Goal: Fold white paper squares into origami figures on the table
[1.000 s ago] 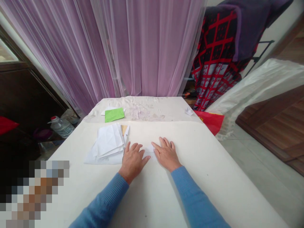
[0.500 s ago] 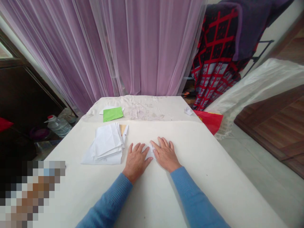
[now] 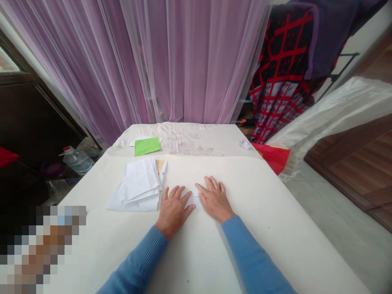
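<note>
A small folded piece of white paper [image 3: 195, 195] lies flat on the white-covered table [image 3: 254, 253], partly hidden under my fingers. My left hand [image 3: 174, 209] rests on its left side, palm down, with the fingers spread. On its right side lies my right hand [image 3: 216, 199], also flat, the fingers stretched forward and the index finger on the paper. A stack of white paper sheets [image 3: 139, 179] sits just left of my left hand, with a tan piece showing at its right edge.
Behind the stack is a green paper piece [image 3: 147, 146] on top of white paper. A small folded white paper [image 3: 245, 143] stands near the far right corner. A red bag [image 3: 275, 157] hangs beyond the right edge. A plastic bottle [image 3: 77, 160] stands off the left side.
My left hand has shifted slightly left, so more of the small paper shows between my hands. The right hand stays on the paper. The whole view has shifted a little.
</note>
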